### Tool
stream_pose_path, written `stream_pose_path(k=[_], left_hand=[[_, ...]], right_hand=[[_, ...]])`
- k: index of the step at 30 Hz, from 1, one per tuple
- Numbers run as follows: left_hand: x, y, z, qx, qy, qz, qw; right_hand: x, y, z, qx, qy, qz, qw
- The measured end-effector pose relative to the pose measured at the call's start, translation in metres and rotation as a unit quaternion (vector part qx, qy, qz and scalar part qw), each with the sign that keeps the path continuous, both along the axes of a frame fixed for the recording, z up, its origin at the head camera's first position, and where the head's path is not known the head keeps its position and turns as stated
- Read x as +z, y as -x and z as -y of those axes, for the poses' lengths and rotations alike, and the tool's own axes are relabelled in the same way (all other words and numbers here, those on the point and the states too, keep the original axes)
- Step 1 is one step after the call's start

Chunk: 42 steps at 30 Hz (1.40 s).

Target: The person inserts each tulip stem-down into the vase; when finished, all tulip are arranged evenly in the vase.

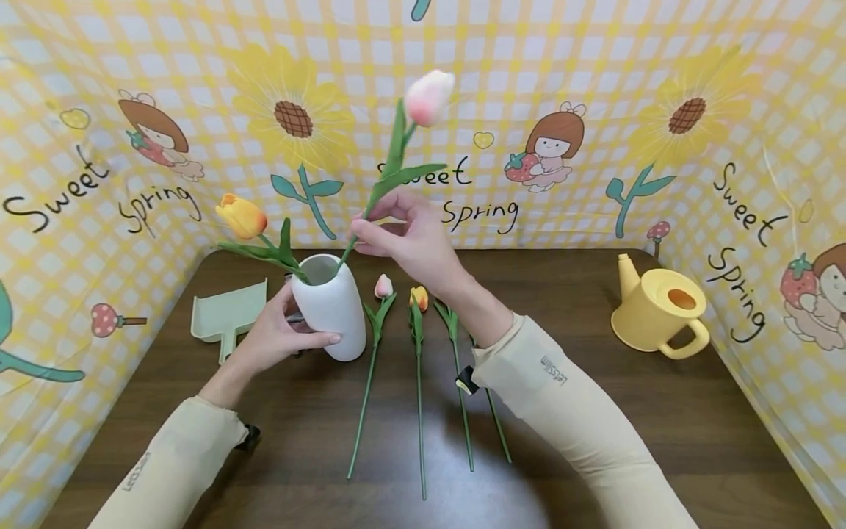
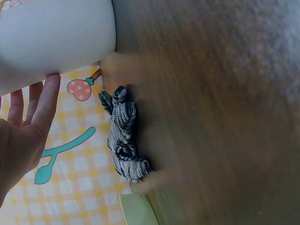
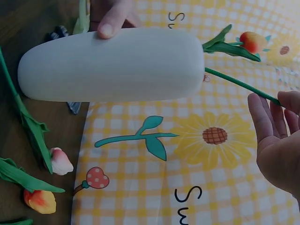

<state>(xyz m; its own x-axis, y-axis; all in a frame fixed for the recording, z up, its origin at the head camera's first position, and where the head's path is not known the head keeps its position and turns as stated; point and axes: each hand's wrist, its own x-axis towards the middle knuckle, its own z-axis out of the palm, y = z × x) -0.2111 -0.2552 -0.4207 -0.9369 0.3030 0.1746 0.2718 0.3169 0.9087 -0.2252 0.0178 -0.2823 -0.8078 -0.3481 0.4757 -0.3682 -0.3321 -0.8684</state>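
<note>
Pinching a pink tulip [image 1: 429, 99] in my right hand [image 1: 416, 239], stem [image 3: 241, 84] entering vase [image 1: 333, 316]. Left hand [image 1: 280, 330] grips vase, toward table's [image 1: 694, 411] far edge.

And here's the vase [image 1: 333, 308], plain white! Above it, a pink-and-white tulip [image 1: 427, 101] on green; left of it, a yellow-orange tulip [image 1: 244, 218] and a pale green dustpan [image 1: 228, 310]; right of it, a yellow watering can [image 1: 651, 316]; beneath it, brown bench [image 1: 562, 294]; behind it, yellow-and-white checked cloth [image 1: 377, 44].
</note>
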Motion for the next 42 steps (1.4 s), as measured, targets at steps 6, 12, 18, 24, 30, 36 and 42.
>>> stream_pose_path(k=[6,12,18,24,30,36,42], left_hand=[[0.002,-0.001,-0.001,-0.002,-0.007,0.002,1.0000],[0.002,0.000,-0.001,-0.003,-0.005,0.000,1.0000],[0.000,0.001,0.001,-0.003,-0.001,-0.004,1.0000],[-0.003,-0.001,0.001,-0.001,0.005,0.000,1.0000],[-0.003,0.001,0.000,-0.004,0.002,-0.002,1.0000],[-0.002,0.000,0.000,0.000,0.009,0.003,1.0000],[-0.002,0.002,0.001,-0.003,0.011,0.002,0.9999]], right_hand=[[0.000,0.005,0.011,0.003,-0.035,-0.005,0.9994],[-0.003,0.009,0.018,0.002,-0.078,-0.018,0.9968],[-0.007,0.013,0.027,0.027,-0.135,-0.007,0.9904],[-0.014,0.018,0.032,0.050,-0.187,-0.001,0.9811],[-0.014,0.021,0.032,0.043,-0.213,-0.006,0.9760],[-0.011,0.022,0.035,0.038,-0.252,-0.023,0.9667],[-0.009,0.017,0.039,0.014,-0.245,0.016,0.9694]])
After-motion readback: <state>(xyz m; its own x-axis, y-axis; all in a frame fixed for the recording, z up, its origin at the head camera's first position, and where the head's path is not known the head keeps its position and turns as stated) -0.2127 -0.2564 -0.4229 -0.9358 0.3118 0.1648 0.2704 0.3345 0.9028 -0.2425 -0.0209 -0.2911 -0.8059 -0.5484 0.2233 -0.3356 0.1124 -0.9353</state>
